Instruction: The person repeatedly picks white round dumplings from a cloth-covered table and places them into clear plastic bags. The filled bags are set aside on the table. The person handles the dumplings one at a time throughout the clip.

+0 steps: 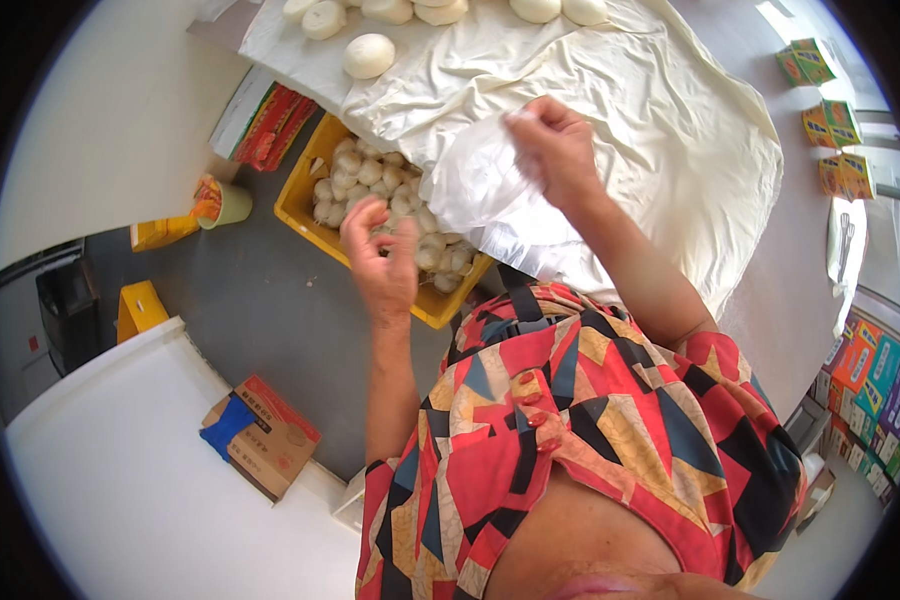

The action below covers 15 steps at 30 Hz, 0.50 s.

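Observation:
My right hand (559,146) pinches a thin clear plastic bag (469,176) by its upper edge, above the cream cloth (667,165) on the table. The bag hangs crumpled to the left of that hand. My left hand (382,255) is raised with fingers apart and nothing visible in it; it is slightly blurred. Below it stands a yellow plastic crate (315,217) full of garlic bulbs (375,176), partly hidden by the hand, the bag and the cloth. White steamed buns (369,56) lie at the cloth's far edge.
A pale green bin (234,205) stands on the dark floor at left, near red packages (274,127). A cardboard box (274,435) with blue material sits on a white surface at lower left. Small boxes (829,124) line the far right, above stacked colourful cartons (870,375).

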### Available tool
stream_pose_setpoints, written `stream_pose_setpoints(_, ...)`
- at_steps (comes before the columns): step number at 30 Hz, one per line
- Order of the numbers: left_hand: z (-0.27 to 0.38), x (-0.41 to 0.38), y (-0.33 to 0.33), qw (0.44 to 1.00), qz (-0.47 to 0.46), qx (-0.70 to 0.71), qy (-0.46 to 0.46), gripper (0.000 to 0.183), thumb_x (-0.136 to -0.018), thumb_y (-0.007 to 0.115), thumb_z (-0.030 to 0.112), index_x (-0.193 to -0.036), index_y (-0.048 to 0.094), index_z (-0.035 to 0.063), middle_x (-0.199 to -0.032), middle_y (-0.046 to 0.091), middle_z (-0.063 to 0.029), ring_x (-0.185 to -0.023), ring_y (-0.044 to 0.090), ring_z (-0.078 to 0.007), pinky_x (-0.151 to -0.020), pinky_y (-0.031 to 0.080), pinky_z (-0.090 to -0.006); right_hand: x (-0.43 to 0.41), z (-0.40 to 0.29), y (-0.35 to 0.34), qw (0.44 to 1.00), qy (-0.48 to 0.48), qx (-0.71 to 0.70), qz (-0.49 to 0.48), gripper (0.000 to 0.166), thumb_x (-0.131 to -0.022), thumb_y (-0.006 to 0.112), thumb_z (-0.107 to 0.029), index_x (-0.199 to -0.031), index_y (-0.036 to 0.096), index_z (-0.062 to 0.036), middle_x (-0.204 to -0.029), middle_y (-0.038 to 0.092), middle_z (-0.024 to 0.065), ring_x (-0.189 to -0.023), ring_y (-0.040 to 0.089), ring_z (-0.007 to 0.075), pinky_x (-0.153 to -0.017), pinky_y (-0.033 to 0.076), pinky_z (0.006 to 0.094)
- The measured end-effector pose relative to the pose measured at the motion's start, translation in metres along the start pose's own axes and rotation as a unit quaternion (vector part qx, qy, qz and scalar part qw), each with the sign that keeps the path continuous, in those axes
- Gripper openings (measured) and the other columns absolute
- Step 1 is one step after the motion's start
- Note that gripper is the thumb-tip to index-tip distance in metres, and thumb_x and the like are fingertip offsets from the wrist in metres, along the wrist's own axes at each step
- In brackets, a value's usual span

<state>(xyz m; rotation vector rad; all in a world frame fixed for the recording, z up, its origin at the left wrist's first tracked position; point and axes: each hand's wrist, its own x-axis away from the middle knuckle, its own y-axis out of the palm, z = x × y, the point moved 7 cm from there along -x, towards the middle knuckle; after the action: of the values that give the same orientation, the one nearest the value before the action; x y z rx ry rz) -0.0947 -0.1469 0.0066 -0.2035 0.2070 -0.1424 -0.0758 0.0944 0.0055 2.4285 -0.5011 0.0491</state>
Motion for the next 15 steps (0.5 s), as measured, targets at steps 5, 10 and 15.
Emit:
stream_pose_setpoints(5,0.045,-0.022,0.054,0.968,-0.091,-0.157,0.173,0.031,-0.079,0.065,0.011,-0.107,0.057,0.0014,-0.104,0.056,-0.0136,-0.092,0.057,-0.0258,-0.068,0.048,-0.0330,0.039,0.019,0.046,0.982,0.039,0.152,-0.108,0.017,-0.076,0.068,-0.007,-0.073,0.051,-0.0056,-0.058,0.049,-0.0040,-0.042,0.045,0.0028,-0.036,0.034,0.0193)
stream_pose_setpoints(10,-0.001,-0.034,0.026,0.998,-0.054,-0.016,0.011,0.013,-0.078,0.058,-0.002,-0.091,0.063,-0.0019,-0.081,0.062,-0.0054,-0.072,0.060,-0.0165,-0.066,0.048,-0.0259,0.043,0.037,0.002,0.982,0.055,0.163,-0.079,0.018,-0.084,0.065,-0.016,-0.087,0.052,-0.0036,-0.073,0.051,-0.0017,-0.060,0.050,0.0033,-0.048,0.041,0.0199)
stream_pose_setpoints(15,0.003,-0.059,-0.017,0.967,0.066,0.217,-0.115,0.026,-0.075,0.050,-0.011,-0.096,0.061,0.0011,-0.080,0.058,-0.0032,-0.055,0.049,-0.0074,-0.046,0.042,-0.0206,0.057,0.114,-0.085,0.767,-0.160,0.600,-0.160,0.021,-0.082,0.062,-0.017,-0.093,0.054,-0.0026,-0.080,0.059,0.0109,-0.067,0.058,0.0201,-0.061,0.048,0.0331)
